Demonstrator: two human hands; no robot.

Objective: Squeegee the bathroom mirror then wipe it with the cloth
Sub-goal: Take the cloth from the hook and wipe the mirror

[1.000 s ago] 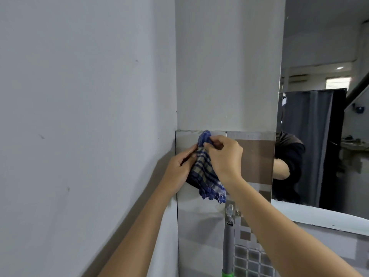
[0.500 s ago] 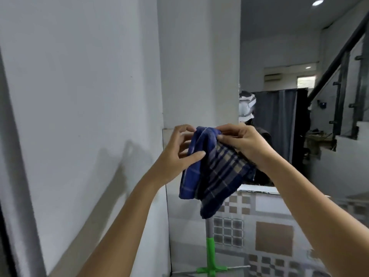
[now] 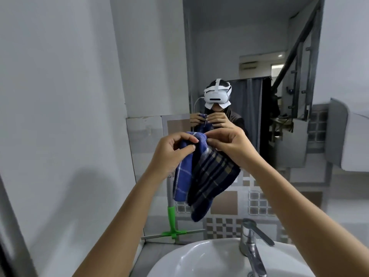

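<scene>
Cloth (image 3: 203,176) hangs before the mirror (image 3: 249,56) over the white sink (image 3: 189,256) — both hands' fingers (image 3: 189,139) pinching its top edge.

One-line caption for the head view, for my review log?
Both hands, left hand and right hand, hold a blue plaid cloth before the mirror; the squeegee hangs on the tiled wall.

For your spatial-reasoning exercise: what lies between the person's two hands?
In the head view, the top edge of the blue plaid cloth bridges the left hand and right hand; both pinch it and the rest hangs down.
</scene>
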